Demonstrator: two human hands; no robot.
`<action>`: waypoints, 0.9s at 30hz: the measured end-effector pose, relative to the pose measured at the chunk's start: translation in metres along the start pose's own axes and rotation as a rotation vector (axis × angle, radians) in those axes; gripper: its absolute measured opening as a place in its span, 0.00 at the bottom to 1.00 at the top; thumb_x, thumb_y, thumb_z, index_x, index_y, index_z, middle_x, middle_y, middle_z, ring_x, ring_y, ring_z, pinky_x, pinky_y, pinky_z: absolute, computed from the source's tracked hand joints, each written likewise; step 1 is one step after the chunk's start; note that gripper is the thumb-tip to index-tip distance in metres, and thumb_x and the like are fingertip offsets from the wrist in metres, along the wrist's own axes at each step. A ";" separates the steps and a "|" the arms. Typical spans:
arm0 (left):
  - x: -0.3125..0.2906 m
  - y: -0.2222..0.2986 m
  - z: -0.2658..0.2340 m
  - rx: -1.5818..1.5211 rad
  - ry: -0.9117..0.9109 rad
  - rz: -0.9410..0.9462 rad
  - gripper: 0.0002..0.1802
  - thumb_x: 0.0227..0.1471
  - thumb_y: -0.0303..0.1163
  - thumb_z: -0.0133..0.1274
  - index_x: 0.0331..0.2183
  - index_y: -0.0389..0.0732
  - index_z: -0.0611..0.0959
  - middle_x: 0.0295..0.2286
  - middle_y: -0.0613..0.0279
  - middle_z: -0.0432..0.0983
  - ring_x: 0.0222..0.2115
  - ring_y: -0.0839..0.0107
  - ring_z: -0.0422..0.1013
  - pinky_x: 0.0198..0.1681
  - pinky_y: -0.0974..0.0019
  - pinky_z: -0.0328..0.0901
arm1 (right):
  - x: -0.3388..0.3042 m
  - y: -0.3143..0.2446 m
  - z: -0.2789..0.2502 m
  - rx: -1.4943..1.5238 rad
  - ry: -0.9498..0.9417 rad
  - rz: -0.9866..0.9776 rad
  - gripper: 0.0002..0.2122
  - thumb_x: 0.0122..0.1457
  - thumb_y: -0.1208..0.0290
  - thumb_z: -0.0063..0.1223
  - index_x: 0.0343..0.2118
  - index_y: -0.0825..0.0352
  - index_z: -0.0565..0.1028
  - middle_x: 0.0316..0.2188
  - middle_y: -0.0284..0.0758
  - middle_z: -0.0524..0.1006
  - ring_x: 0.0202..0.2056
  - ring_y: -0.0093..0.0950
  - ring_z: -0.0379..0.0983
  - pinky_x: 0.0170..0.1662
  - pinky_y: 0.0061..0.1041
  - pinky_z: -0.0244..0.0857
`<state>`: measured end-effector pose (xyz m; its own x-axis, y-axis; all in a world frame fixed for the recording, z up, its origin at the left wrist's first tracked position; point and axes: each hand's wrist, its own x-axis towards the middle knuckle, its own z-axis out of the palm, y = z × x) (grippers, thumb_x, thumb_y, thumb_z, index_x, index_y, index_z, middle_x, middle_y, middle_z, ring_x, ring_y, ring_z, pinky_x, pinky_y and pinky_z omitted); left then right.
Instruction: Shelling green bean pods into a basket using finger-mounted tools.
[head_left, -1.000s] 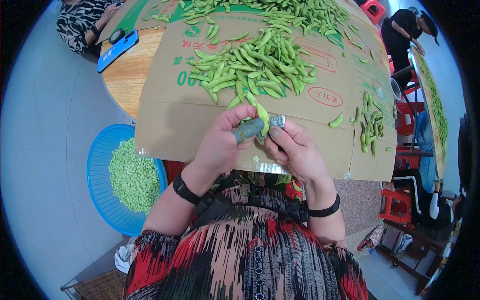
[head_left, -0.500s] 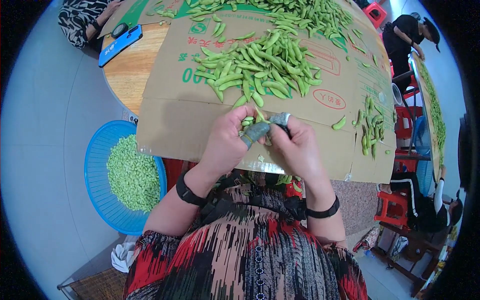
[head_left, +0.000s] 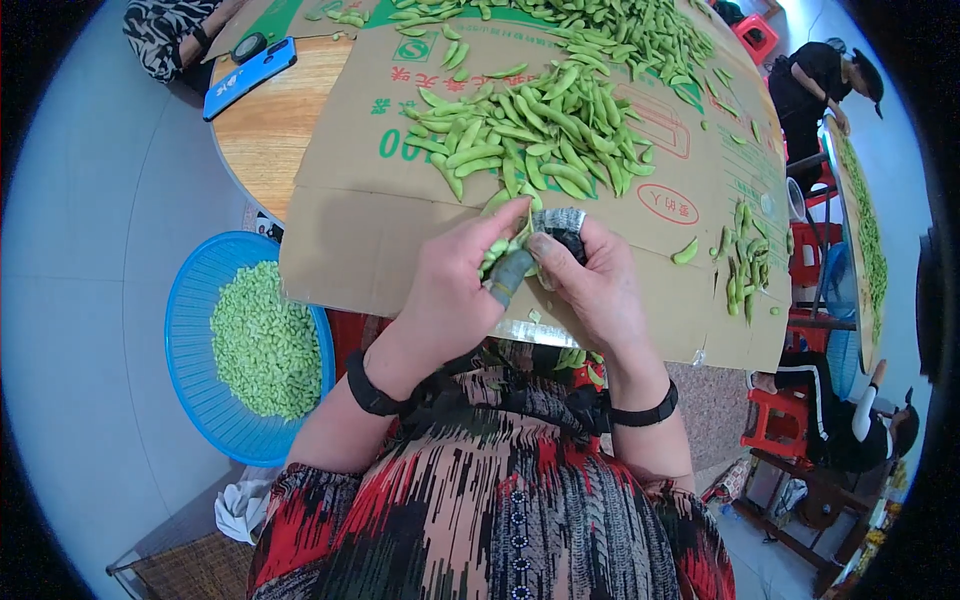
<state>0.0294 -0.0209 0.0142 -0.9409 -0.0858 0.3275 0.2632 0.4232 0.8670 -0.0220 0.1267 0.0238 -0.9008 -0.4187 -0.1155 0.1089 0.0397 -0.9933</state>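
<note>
Close together over the table's near edge, both my hands are closed on one green edamame pod (head_left: pixel 530 222). My left hand (head_left: pixel 458 280) pinches it and cups several shelled beans (head_left: pixel 491 255) in its curled fingers; a grey-green cover wraps one digit. My right hand (head_left: pixel 598 285) grips the pod's other side with thumb and fingers, and a grey-and-dark cover sits on a finger. Part of the pod is hidden by the fingers. Just beyond lies a heap of unshelled pods (head_left: pixel 540 125) on flattened cardboard (head_left: pixel 360 240).
A blue plastic basket (head_left: pixel 185 340) of shelled beans stands low on the left. A blue phone (head_left: pixel 250 78) lies on the wooden tabletop (head_left: pixel 265 130). Darker pods (head_left: pixel 743 270) lie at the right, and a larger pile (head_left: pixel 640 40) at the back. Other people sit at both sides.
My right thumb and fingers have closed in on the pod, and my left index finger has stretched out along it. The whole view has shifted slightly.
</note>
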 end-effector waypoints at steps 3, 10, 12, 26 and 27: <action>0.000 0.004 -0.002 -0.010 0.030 0.066 0.27 0.40 0.17 0.50 0.47 0.37 0.73 0.30 0.49 0.74 0.30 0.57 0.72 0.34 0.64 0.67 | -0.001 -0.005 0.000 0.059 -0.038 0.084 0.06 0.57 0.71 0.50 0.28 0.67 0.71 0.15 0.22 0.66 0.15 0.10 0.56 0.17 0.13 0.49; -0.002 -0.005 -0.007 -0.102 0.003 0.041 0.23 0.43 0.17 0.49 0.46 0.36 0.72 0.26 0.60 0.72 0.25 0.71 0.71 0.30 0.70 0.65 | -0.002 -0.008 0.006 0.507 -0.015 0.277 0.07 0.57 0.75 0.47 0.22 0.65 0.68 0.13 0.22 0.62 0.12 0.12 0.52 0.14 0.15 0.45; 0.000 -0.008 -0.010 -0.840 -0.068 -0.488 0.16 0.47 0.18 0.46 0.41 0.38 0.74 0.25 0.67 0.71 0.23 0.80 0.66 0.27 0.76 0.62 | -0.003 -0.009 0.007 0.497 -0.004 0.248 0.07 0.57 0.75 0.47 0.23 0.65 0.68 0.13 0.22 0.63 0.12 0.11 0.52 0.14 0.15 0.45; -0.005 -0.020 -0.030 -0.671 0.108 -0.390 0.14 0.46 0.18 0.49 0.38 0.39 0.78 0.29 0.66 0.74 0.26 0.80 0.68 0.27 0.79 0.62 | 0.032 -0.016 0.010 -1.294 -0.053 -0.326 0.08 0.50 0.69 0.52 0.32 0.65 0.75 0.21 0.45 0.73 0.25 0.43 0.71 0.27 0.38 0.65; -0.005 -0.020 -0.027 -0.670 0.112 -0.391 0.14 0.46 0.18 0.49 0.38 0.39 0.78 0.29 0.66 0.74 0.26 0.80 0.68 0.27 0.79 0.62 | 0.031 -0.016 0.011 -1.265 -0.028 -0.321 0.08 0.51 0.69 0.52 0.32 0.66 0.75 0.21 0.45 0.74 0.25 0.42 0.71 0.27 0.37 0.65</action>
<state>0.0347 -0.0537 0.0052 -0.9742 -0.2216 -0.0436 0.0228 -0.2885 0.9572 -0.0473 0.1027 0.0366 -0.8016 -0.5873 0.1120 -0.5908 0.7494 -0.2988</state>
